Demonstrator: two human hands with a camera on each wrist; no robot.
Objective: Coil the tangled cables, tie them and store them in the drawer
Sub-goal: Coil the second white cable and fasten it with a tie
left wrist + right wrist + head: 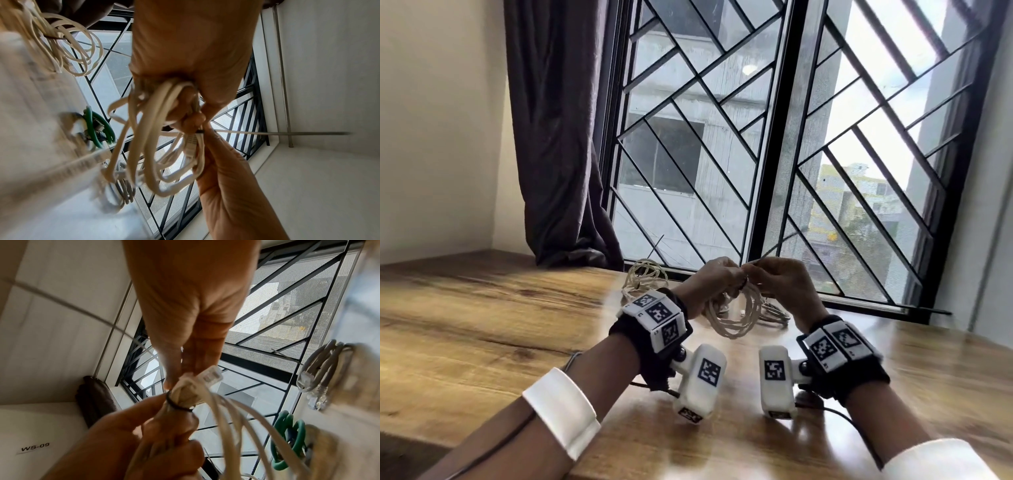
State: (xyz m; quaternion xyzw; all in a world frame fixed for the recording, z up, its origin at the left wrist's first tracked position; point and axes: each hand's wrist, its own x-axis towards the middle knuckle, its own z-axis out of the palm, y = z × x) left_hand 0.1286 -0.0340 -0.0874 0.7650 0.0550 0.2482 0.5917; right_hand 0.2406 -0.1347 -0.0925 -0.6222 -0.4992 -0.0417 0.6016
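Both hands are working above the middle of the wooden table [482, 329], toward its window edge; the left hand [709, 284] is gripping the gathered top of a cream Ethernet cable coil [736, 315], letting the loops hang free above the tabletop, probably so they stay bunched while a black cable tie [176, 404] is being cinched round them; the right hand [784, 281] is pinching the bundle just beside the tie, with the tie's thin tail [267, 133] sticking out sideways; a second cream coil [645, 274] and a grey coil [774, 313] are lying near the window edge, a green cable [287, 439] beside them; no drawer is showing; the near side of the table is offering room to lower the coil.
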